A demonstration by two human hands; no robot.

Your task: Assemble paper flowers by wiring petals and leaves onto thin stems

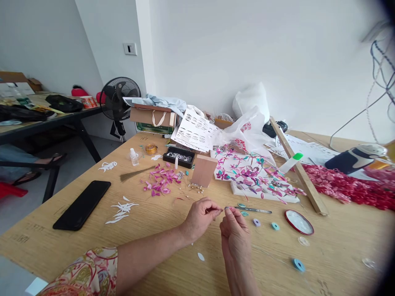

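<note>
Work surface seen from the head camera. The desk [148,242], of pale wood grain, carries every item listed. The flower panel [253,174], a white board covered with pink and teal paper blossoms, serves as the reference.

To the right of the panel lies a heap of red petals [345,187]. A wooden strip [298,166] runs aslant along the panel's right edge, between panel and heap. Far to the left of the panel, near the desk's left side, a black phone [82,204] lies flat.

In front of the panel, on the viewer's side, are the two hands. The left hand [200,218] comes in from the left on a bare forearm with a patterned sleeve [86,271]; the right hand [235,232] rises from the lower edge. The fingers of each hand are drawn narrow, tip to tip, and the two pinches meet on a small piece [225,208], held just above the desk before the panel's left half; it is too small to identify.

Touching the panel's left edge stands a wooden block [203,170], upright. Left of the block, loose pink petals [160,183] are scattered. Before the panel's right corner lies a red-rimmed lid [298,222]. A slim metal tool [257,210] lies between the panel and the right hand. Near it rest a lilac coil [256,222] and a teal coil [275,226].
</note>
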